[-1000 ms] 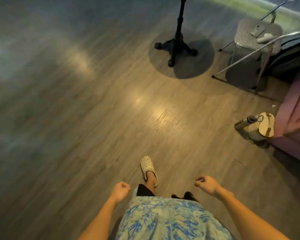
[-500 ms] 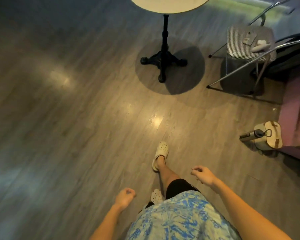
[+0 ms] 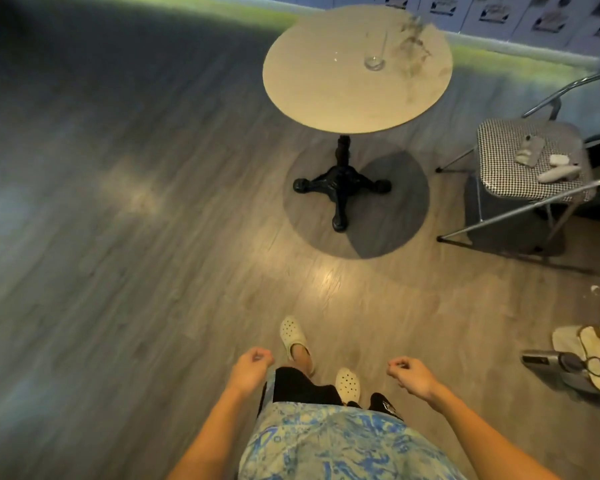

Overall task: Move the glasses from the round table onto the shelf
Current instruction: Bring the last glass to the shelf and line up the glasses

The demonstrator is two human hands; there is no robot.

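A round beige table (image 3: 326,95) on a black cross-footed pedestal stands ahead of me, a few steps away. One clear tall glass (image 3: 375,51) stands upright on its far right part; it is faint and see-through. My left hand (image 3: 252,367) and my right hand (image 3: 409,374) hang low in front of my body, both loosely curled with nothing in them, far short of the table. No shelf shows in this view.
A metal-framed chair (image 3: 520,168) with a checkered seat carrying small items stands right of the table. A cream bag and a metal bottle (image 3: 582,358) lie on the wooden floor at the right. Open floor stretches to the left.
The view has tilted up as I walk forward: the whole tabletop and the glass have come into view. My hands stay curled and empty, swinging slightly.
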